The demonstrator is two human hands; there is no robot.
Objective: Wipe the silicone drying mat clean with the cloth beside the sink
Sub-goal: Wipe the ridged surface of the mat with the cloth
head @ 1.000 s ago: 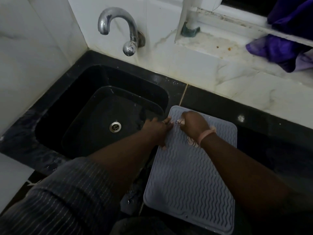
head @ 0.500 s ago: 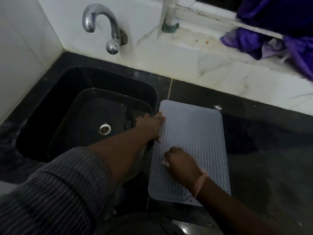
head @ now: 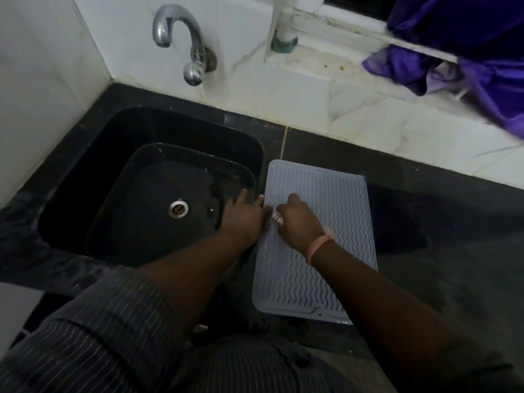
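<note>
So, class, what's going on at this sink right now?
A person is wiping a grey mat that lies flat on the dark counter just right of the sink. The right hand is curled round a small, mostly hidden cloth and presses it on the mat's left part. The left hand rests at the mat's left edge, apparently steadying it. The tap looks off.
</note>
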